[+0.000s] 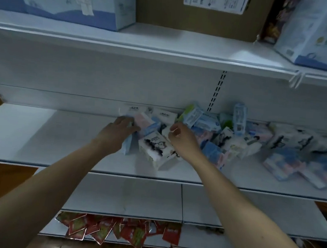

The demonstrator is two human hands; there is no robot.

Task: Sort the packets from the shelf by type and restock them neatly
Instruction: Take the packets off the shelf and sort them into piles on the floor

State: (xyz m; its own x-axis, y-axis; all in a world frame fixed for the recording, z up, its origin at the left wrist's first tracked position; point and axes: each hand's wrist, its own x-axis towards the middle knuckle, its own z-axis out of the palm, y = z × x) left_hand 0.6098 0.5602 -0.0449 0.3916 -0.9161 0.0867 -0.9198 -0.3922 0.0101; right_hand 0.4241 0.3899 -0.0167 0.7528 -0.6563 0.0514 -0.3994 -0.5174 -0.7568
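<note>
My forearms bare, no sleeves, no watch or rings on my hands: left (118, 128), right (181, 136).

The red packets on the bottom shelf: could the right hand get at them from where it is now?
Probably not without pulling back. The right hand is up among the tissue packets on the middle shelf, and that board lies between it and the red packets below.

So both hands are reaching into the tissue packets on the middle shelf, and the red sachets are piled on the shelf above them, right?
Not quite. The head view shows the red sachets on the shelf below, not above. Both the left hand and right hand are among the tissue packets on the middle shelf.
</note>
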